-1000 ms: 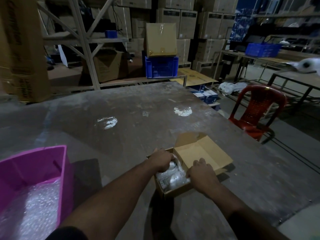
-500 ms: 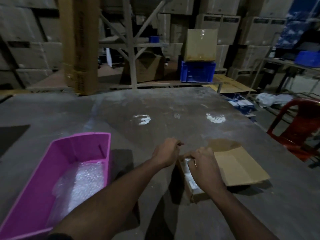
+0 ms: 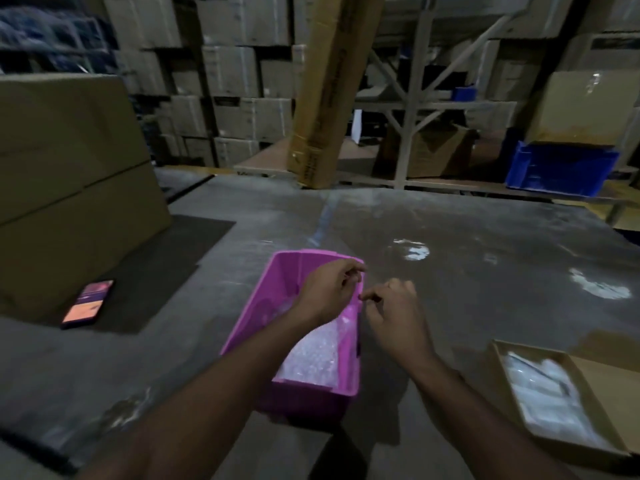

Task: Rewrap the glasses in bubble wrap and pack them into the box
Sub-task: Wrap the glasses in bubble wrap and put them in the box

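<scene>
1. Bubble wrap [image 3: 313, 355], pale and crinkled, is seen lying inside a pink plastic bin [image 3: 258, 317] on the grey worktop [image 3: 450, 237].
2. The cardboard box [image 3: 585, 407] is set well apart at the right edge, open, with wrapped bundles, probably glasses, already packed along its left side.
3. The left hand [image 3: 327, 292] is held above the bin's far right corner, its fingers loosely curled; nothing can be made out in its grip.
4. The right hand [image 3: 394, 318] is held just beside the bin's right rim, also loosely curled and apparently empty; motion blur leaves this uncertain.
5. The step in hand is judged to be fetching wrap from the bin. A single sheet is best pinched at one edge and lifted free, so that the rest is not dragged out.
6. A lit phone [image 3: 88, 303] is seen lying on the worktop to the left.
</scene>
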A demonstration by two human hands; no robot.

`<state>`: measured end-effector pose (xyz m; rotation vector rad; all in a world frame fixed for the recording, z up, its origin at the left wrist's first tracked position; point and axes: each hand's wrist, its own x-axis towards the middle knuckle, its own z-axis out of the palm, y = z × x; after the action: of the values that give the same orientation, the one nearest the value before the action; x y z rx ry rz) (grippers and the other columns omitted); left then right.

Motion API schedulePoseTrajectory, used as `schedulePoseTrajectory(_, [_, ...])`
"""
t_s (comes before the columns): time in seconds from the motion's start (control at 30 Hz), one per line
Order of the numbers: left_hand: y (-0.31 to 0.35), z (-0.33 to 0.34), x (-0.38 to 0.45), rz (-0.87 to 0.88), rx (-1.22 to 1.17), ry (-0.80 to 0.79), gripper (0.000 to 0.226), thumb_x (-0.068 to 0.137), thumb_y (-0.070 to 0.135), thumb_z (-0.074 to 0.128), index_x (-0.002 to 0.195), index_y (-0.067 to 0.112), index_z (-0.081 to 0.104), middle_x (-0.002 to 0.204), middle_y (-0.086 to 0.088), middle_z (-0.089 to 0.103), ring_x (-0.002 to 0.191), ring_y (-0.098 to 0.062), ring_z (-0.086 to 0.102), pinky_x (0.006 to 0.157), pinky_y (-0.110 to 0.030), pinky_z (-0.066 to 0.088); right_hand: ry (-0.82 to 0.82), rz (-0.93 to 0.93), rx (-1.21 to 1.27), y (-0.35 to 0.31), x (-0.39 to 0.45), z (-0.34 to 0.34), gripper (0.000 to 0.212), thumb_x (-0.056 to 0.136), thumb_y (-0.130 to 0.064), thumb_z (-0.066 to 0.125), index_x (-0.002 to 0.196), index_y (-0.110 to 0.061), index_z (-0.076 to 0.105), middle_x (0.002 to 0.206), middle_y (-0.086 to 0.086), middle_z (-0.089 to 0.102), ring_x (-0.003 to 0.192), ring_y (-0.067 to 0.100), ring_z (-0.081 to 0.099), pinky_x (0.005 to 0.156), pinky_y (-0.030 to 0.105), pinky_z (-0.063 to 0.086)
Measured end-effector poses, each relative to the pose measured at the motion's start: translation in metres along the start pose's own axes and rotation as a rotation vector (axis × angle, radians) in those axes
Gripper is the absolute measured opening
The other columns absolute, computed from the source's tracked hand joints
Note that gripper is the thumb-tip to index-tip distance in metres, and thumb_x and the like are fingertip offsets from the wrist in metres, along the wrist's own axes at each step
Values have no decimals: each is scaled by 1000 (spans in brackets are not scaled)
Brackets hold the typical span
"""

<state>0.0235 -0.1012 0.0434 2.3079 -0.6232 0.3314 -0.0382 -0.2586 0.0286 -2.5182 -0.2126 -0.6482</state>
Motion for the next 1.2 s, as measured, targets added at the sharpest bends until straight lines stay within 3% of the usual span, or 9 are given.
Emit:
schedulePoseTrajectory(0.13, [-36, -49, -27, -39, 49, 42, 27, 99, 16, 58, 124, 20, 68, 113, 2, 74, 92, -8, 66, 84, -23, 51, -155, -25, 52, -43, 13, 35, 23, 88, -17, 58, 98, -23, 77, 93, -3, 68, 97, 20, 53, 81, 33, 43])
schedulePoseTrajectory(0.27, [-66, -76, -48, -129, 88, 31, 28, 100, 18, 58, 126, 23, 67, 114, 4, 73, 90, -5, 60, 79, -21, 46, -405, -34, 16, -74, 19, 75, 25, 91, -18, 61, 109, -14, 77, 110, 2, 75, 98, 20, 68, 84, 34, 56])
schedulePoseTrajectory(0.43, [-90, -81, -60, -157, 86, -7, 28, 100, 17, 60, 127, 19, 67, 114, 3, 73, 94, -12, 65, 78, -21, 47, -824, 28, -352, -77, 15, 125, 69, 84, -55, 72, 132, -8, 56, 136, 14, 57, 121, 31, 56, 95, 38, 49])
schedulePoseTrajectory(0.57, [-101, -75, -61, -159, 72, -54, 31, 98, 16, 60, 127, 19, 67, 111, 1, 73, 93, -14, 66, 81, -26, 52, -986, 39, -572, -78, 6, 141, 70, 87, -36, 75, 142, -8, 42, 142, 18, 41, 126, 35, 52, 92, 40, 50])
schedulePoseTrajectory(0.63, [-103, -72, -59, -169, 56, -69, 31, 97, 15, 60, 127, 19, 67, 109, 1, 73, 93, -14, 66, 83, -28, 54, -998, 38, -599, -74, 6, 145, 68, 87, -26, 74, 143, -9, 41, 137, 17, 47, 119, 33, 58, 81, 37, 50])
schedulePoseTrajectory(0.8, [-108, -66, -57, -201, 47, -109, 33, 96, 15, 58, 129, 19, 65, 105, 1, 72, 92, -18, 67, 81, -32, 55, -917, 171, -446, -62, 15, 147, 81, 89, -40, 72, 150, -7, 30, 125, 16, 63, 85, 26, 68, 64, 34, 53])
schedulePoseTrajectory(0.97, [-110, -66, -56, -210, 45, -97, 37, 97, 12, 55, 133, 18, 61, 112, -2, 71, 96, -18, 65, 82, -32, 55, -806, 88, -613, -51, 16, 151, 76, 84, -43, 75, 144, -12, 39, 143, 15, 41, 129, 34, 46, 95, 43, 49])
schedulePoseTrajectory(1.1, [-110, -65, -59, -215, 34, -92, 37, 97, 11, 55, 132, 17, 62, 110, -2, 72, 96, -20, 67, 84, -35, 56, -799, 65, -610, -53, 18, 152, 34, 92, -18, 61, 125, -13, 60, 130, 9, 61, 118, 28, 61, 89, 38, 53])
schedulePoseTrajectory(1.2, [-113, -65, -59, -218, 22, -91, 38, 95, 8, 55, 132, 15, 62, 113, -4, 71, 101, -21, 66, 84, -29, 52, -670, 87, -596, -51, 22, 148, 27, 94, -5, 50, 112, -11, 69, 118, 7, 69, 108, 26, 66, 84, 37, 55])
